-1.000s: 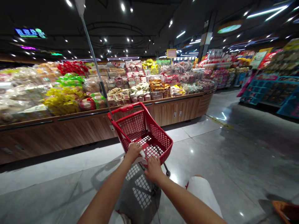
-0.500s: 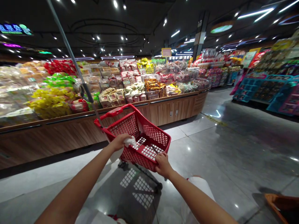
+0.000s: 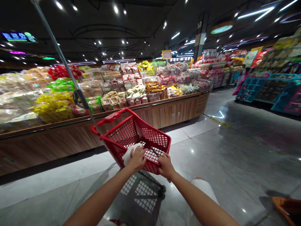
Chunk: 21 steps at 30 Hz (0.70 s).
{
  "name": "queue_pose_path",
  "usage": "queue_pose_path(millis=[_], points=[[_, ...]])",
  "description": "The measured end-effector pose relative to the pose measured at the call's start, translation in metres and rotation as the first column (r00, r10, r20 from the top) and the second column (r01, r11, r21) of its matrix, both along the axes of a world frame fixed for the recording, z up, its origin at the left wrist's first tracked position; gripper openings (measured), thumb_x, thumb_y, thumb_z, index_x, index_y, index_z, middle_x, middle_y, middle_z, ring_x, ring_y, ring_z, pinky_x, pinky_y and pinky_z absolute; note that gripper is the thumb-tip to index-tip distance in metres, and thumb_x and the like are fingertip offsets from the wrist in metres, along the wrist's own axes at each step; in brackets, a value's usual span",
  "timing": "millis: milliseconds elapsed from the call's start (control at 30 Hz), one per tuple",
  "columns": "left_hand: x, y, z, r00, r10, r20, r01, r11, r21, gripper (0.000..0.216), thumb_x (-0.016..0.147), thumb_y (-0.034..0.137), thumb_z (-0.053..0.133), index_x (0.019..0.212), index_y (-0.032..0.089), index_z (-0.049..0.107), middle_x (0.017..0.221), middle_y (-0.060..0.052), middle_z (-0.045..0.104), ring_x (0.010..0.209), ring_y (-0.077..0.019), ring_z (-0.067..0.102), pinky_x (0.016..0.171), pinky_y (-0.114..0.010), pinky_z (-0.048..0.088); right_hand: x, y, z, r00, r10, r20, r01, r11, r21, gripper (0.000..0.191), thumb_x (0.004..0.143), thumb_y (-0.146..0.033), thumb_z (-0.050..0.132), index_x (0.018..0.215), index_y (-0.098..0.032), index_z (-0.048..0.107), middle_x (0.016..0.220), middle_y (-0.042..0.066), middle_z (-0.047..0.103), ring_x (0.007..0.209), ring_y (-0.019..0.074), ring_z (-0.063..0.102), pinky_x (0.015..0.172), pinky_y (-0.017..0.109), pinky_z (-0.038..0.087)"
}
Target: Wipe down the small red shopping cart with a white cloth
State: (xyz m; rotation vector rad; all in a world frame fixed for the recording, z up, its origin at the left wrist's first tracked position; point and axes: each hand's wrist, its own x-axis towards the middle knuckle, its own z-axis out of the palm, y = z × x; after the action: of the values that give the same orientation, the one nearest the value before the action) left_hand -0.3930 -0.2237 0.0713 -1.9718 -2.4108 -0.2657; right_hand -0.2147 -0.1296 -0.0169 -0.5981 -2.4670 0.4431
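Note:
A red shopping cart (image 3: pixel 152 133) with a lattice basket stands in front of me, its handle towards the left. My left hand (image 3: pixel 137 159) lies over the near rim and presses a white cloth (image 3: pixel 129 154) against it. Part of the cloth hangs over the outside, and some of it is hidden under my fingers. My right hand (image 3: pixel 166 165) is closed around the rim at the near right corner of the basket. A grey pole (image 3: pixel 55 44) with a dark clip rises from the handle end towards the upper left.
Behind the cart runs a wood-fronted display counter (image 3: pixel 162 114) heaped with packaged food. Blue racks (image 3: pixel 252 86) stand at the right. Part of an orange container (image 3: pixel 281 207) shows at the lower right, on the grey tiled floor (image 3: pixel 225 157).
My left hand has moved right along the near rim, and the cloth is more spread out over it. My right hand keeps its grip at the corner. The view has shifted slightly.

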Motion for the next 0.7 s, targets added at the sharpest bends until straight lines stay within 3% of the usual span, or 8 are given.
queue_pose_path(millis=[133, 233, 300, 400, 467, 533, 700], points=[[-0.036, 0.0, 0.036, 0.985, -0.169, 0.029, 0.172, 0.972, -0.163, 0.059, 0.073, 0.01, 0.054, 0.128, 0.028, 0.051, 0.131, -0.004, 0.056, 0.119, -0.022, 0.052, 0.101, -0.036, 0.038, 0.004, -0.004, -0.001, 1.0, 0.0, 0.008, 0.0, 1.0, -0.007, 0.022, 0.057, -0.015, 0.054, 0.079, -0.02, 0.053, 0.08, 0.001, 0.056, 0.087, 0.0204, 0.046, 0.097, 0.037, 0.023], [-0.065, 0.001, 0.057, 0.956, -0.287, -0.056, 0.266, 0.933, -0.242, 0.052, 0.068, 0.024, 0.069, 0.119, 0.028, 0.059, 0.121, -0.005, 0.062, 0.107, -0.024, 0.059, 0.091, -0.032, 0.044, 0.008, -0.01, 0.0, 1.0, 0.007, 0.01, -0.007, 1.0, -0.013, 0.019, 0.057, -0.015, 0.053, 0.076, -0.021, 0.051, 0.08, 0.001, 0.056, 0.087, 0.0202, 0.047, 0.098, 0.037, 0.024], [-0.075, -0.001, 0.06, 0.93, -0.343, -0.129, 0.306, 0.92, -0.244, 0.06, 0.062, 0.037, 0.077, 0.118, 0.028, 0.06, 0.116, -0.007, 0.064, 0.104, -0.0261, 0.06, 0.088, -0.034, 0.045, 0.01, -0.013, 0.002, 1.0, 0.01, 0.001, -0.01, 1.0, -0.017, 0.019, 0.056, -0.015, 0.052, 0.074, -0.021, 0.049, 0.078, 0.001, 0.056, 0.087, 0.0202, 0.047, 0.098, 0.037, 0.024], [-0.07, -0.007, 0.044, 0.902, -0.405, -0.149, 0.375, 0.906, -0.194, 0.07, 0.055, 0.05, 0.08, 0.117, 0.025, 0.059, 0.112, -0.009, 0.064, 0.104, -0.027, 0.058, 0.09, -0.035, 0.044, 0.011, -0.016, 0.002, 1.0, -0.005, 0.002, 0.005, 1.0, -0.023, 0.02, 0.054, -0.015, 0.052, 0.072, -0.021, 0.05, 0.078, 0.001, 0.056, 0.086, 0.0205, 0.048, 0.099, 0.038, 0.025], [-0.054, -0.009, 0.027, 0.919, -0.372, -0.133, 0.352, 0.924, -0.153, 0.07, 0.057, 0.055, 0.078, 0.116, 0.022, 0.058, 0.11, -0.009, 0.064, 0.101, -0.0261, 0.059, 0.088, -0.034, 0.044, 0.009, -0.018, 0.002, 1.0, -0.025, 0.012, 0.025, 0.999, -0.021, 0.02, 0.055, -0.015, 0.053, 0.074, -0.021, 0.052, 0.079, 0.002, 0.057, 0.087, 0.0212, 0.048, 0.099, 0.039, 0.025], [-0.029, -0.006, 0.009, 0.939, -0.323, -0.115, 0.308, 0.943, -0.129, 0.07, 0.061, 0.06, 0.074, 0.117, 0.022, 0.055, 0.107, -0.009, 0.065, 0.096, -0.025, 0.061, 0.083, -0.033, 0.045, 0.007, -0.02, 0.002, 0.999, -0.045, 0.021, 0.046, 0.999, -0.019, 0.02, 0.059, -0.016, 0.056, 0.078, -0.021, 0.056, 0.082, 0.002, 0.059, 0.09, 0.022, 0.048, 0.1, 0.04, 0.024], [0.039, 0.01, -0.02, 0.91, -0.406, -0.082, 0.394, 0.91, -0.129, 0.067, 0.062, 0.069, 0.066, 0.106, 0.02, 0.057, 0.099, -0.009, 0.065, 0.09, -0.0248, 0.061, 0.078, -0.034, 0.046, 0.008, -0.022, 0.007, 0.997, -0.056, 0.049, 0.058, 0.998, -0.033, 0.032, 0.067, -0.035, 0.065, 0.095, -0.02, 0.062, 0.092, 0.004, 0.063, 0.095, 0.0227, 0.05, 0.105, 0.041, 0.02]])
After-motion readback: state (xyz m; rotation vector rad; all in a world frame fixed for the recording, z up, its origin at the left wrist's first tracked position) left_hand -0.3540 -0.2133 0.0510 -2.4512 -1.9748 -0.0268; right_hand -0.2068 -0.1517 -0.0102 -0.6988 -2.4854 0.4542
